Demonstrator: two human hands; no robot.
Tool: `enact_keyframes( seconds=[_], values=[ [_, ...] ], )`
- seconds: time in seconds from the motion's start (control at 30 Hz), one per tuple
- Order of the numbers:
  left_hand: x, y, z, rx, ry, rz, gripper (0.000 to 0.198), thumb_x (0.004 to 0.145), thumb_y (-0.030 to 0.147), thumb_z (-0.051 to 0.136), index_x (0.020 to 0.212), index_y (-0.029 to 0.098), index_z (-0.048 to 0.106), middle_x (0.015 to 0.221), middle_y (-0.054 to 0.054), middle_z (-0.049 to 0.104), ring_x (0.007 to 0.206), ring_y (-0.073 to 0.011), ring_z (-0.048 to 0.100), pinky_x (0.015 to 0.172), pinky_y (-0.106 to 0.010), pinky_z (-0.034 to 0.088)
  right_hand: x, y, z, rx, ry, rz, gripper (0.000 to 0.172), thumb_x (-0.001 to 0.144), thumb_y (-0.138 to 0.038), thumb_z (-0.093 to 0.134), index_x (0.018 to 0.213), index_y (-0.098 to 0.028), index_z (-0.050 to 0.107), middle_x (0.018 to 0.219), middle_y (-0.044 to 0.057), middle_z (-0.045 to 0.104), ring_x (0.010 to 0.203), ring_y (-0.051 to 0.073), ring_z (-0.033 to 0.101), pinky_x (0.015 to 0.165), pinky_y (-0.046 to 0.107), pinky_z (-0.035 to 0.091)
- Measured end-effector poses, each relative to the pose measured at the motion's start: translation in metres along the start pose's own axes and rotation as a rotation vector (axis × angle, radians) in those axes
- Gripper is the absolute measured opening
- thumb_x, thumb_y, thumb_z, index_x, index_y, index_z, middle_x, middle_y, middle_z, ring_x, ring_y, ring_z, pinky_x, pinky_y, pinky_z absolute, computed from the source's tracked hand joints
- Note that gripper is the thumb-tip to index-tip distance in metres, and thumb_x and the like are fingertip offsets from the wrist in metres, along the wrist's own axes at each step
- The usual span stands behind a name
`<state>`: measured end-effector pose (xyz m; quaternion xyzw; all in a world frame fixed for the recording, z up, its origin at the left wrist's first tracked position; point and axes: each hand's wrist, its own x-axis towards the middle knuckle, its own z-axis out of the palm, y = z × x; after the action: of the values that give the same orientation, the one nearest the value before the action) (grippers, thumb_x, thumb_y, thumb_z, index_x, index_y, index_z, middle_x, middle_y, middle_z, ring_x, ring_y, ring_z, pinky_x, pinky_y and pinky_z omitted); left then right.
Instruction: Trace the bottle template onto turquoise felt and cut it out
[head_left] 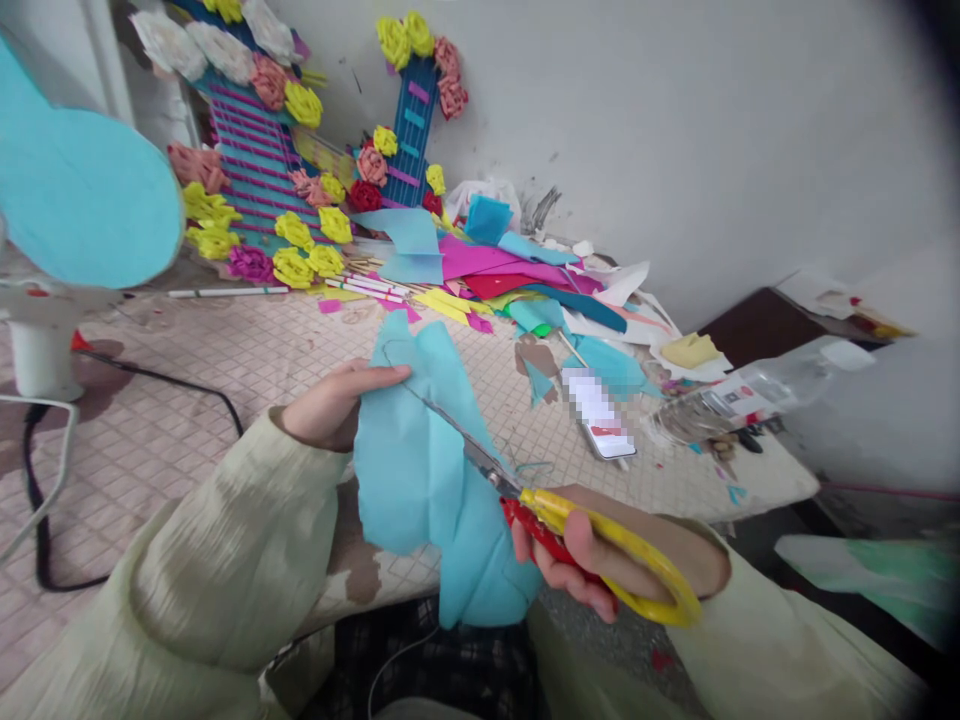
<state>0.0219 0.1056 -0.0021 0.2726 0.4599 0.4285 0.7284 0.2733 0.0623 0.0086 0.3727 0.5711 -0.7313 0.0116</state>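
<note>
A sheet of light blue crepe paper (397, 450) hangs in front of me, with a thin curved line drawn on it. My left hand (343, 402) grips its left edge, thumb on top and the fingers hidden behind the paper. In my right hand (574, 560) is a pair of scissors (611, 535) with one yellow and one red handle. Their blades reach up and left into the paper along the drawn line. They look nearly closed, and part of the lower blade is hidden by the paper.
Flower-trimmed paper panels (255, 160) lean at the back left. Coloured paper scraps (487, 260) are heaped by the wall. A phone (598, 412) and a plastic bottle (750, 390) lie at right. A black cable (172, 375) crosses the table (172, 450) at left, beside a light blue cutout (90, 190).
</note>
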Motion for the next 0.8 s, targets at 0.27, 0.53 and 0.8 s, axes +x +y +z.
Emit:
enact_keyframes(
  seconds=[0.27, 0.53, 0.8],
  values=[
    [0.002, -0.005, -0.003, -0.010, -0.076, 0.034, 0.009, 0.063, 0.019, 0.062, 0.063, 0.012, 0.067, 0.064, -0.008, 0.069, 0.062, -0.0218, 0.065, 0.064, -0.031, 0.053, 0.000, -0.015, 0.007, -0.154, 0.015, -0.009, 0.071, 0.064, -0.080, 0.027, 0.086, -0.015, 0.046, 0.055, -0.006, 0.037, 0.037, 0.004, 0.035, 0.035, 0.018, 0.034],
    [0.000, -0.005, -0.001, -0.027, -0.126, 0.035, 0.007, 0.062, 0.018, 0.064, 0.060, 0.012, 0.068, 0.063, -0.007, 0.069, 0.058, -0.0186, 0.064, 0.061, -0.025, 0.053, 0.003, -0.007, 0.006, -0.156, -0.004, -0.072, 0.068, 0.071, -0.076, 0.025, 0.095, -0.015, 0.044, 0.060, -0.005, 0.037, 0.042, 0.005, 0.036, 0.041, 0.020, 0.034],
    [-0.003, -0.005, -0.001, -0.031, -0.147, 0.027, 0.008, 0.063, 0.018, 0.064, 0.058, 0.011, 0.067, 0.062, -0.006, 0.069, 0.058, -0.0180, 0.064, 0.060, -0.025, 0.052, 0.004, -0.015, 0.006, -0.182, -0.015, -0.057, 0.071, 0.069, -0.077, 0.025, 0.094, -0.014, 0.045, 0.059, -0.005, 0.037, 0.042, 0.006, 0.036, 0.042, 0.021, 0.033]
  ],
)
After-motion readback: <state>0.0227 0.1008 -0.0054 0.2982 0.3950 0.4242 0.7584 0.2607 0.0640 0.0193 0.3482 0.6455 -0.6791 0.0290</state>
